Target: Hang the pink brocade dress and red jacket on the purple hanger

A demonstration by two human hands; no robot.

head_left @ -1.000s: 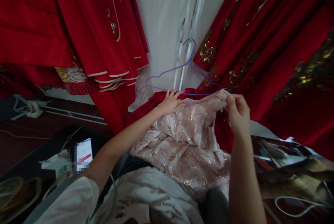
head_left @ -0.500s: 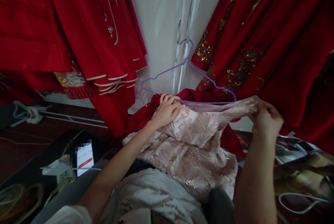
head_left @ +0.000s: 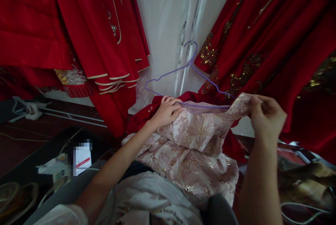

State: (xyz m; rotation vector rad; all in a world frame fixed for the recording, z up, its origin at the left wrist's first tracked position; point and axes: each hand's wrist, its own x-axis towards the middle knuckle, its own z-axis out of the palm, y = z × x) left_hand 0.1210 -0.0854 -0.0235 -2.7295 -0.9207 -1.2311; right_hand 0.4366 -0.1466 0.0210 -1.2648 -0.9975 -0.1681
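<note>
A pink brocade garment (head_left: 194,144) with gold flower patterns lies over my lap. My left hand (head_left: 166,111) is closed on its upper left edge, where the bottom wire of a purple wire hanger (head_left: 183,69) meets the cloth. My right hand (head_left: 266,118) pinches the garment's upper right corner and holds it stretched out to the right. A red cloth (head_left: 194,97) lies under and behind the pink one. The hanger's hook points up toward the white wall.
Red embroidered garments hang at the left (head_left: 78,36) and right (head_left: 275,43), with a white wall (head_left: 168,15) between them. A phone (head_left: 82,156) and a white power strip (head_left: 51,169) sit at lower left beside cables. Brownish fabric (head_left: 304,179) lies at lower right.
My right hand pulled the garment's corner out to the right and stretched the top edge. More of the hanger came into view above the cloth. My left hand stayed at the left edge.
</note>
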